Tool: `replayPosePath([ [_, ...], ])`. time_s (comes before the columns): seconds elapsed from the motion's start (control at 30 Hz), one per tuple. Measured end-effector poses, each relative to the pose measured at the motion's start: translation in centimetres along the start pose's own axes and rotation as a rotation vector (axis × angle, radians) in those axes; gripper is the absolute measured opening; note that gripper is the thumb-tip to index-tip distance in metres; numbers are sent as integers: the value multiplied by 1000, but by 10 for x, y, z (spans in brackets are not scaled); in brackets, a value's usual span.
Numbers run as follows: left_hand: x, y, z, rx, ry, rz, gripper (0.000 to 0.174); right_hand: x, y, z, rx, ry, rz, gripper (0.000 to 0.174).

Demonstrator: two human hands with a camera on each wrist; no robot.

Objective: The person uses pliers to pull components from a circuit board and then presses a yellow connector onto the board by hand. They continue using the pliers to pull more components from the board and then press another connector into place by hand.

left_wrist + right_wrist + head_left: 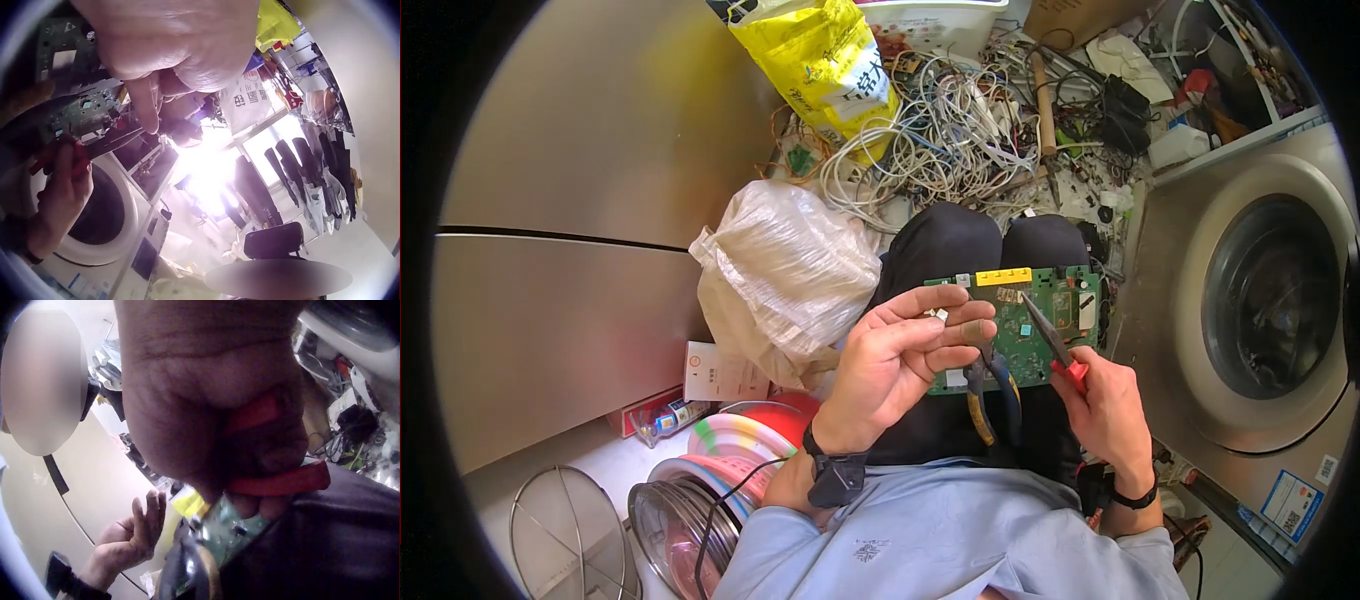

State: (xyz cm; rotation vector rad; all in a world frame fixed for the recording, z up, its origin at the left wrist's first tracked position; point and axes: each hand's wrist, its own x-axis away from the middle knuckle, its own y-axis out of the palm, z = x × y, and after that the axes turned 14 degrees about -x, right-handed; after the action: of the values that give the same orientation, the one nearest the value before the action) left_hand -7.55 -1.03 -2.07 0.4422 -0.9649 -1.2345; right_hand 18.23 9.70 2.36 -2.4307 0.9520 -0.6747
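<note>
A green circuit board (pixel 1055 355) lies across the person's lap. The left hand (pixel 900 350) is palm up over its left part, with small white pieces (pixel 941 315) at the thumb tip and fingers. Red-handled long-nose pliers (pixel 1052 335) are gripped in the right hand (pixel 1108 405), their tips at the board's upper middle. Below the left hand, pliers with dark blue and yellow handles (pixel 980 405) rest on the board and lap. In the right wrist view the right hand (pixel 212 406) curls round the red handles (pixel 281 481).
A pale sack (pixel 785 270) stands left of the knees. Tangled cables (pixel 960 140) and a yellow bag (pixel 825 70) lie beyond them. A washing machine (pixel 1190 300) stands at the right, with basins (pixel 745 440) and a wire strainer (pixel 570 540) at the lower left.
</note>
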Motion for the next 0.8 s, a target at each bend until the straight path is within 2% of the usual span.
replayPosePath([
  [0.17,-1,3,-4,36,-10,11,33,3,0,3,-7,-14,12,17],
  [0.33,-6,-2,-11,122,-24,-95,34,5,-3,5,-21,-15,23,17],
  [0.57,-9,-1,-12,107,-68,-96,32,6,-5,10,-27,-43,35,18],
  [0.77,-10,11,-13,50,-53,9,31,6,-4,14,-65,-42,56,16],
  [0.8,-9,17,-13,-48,-35,56,31,6,-4,14,-96,-42,78,15],
])
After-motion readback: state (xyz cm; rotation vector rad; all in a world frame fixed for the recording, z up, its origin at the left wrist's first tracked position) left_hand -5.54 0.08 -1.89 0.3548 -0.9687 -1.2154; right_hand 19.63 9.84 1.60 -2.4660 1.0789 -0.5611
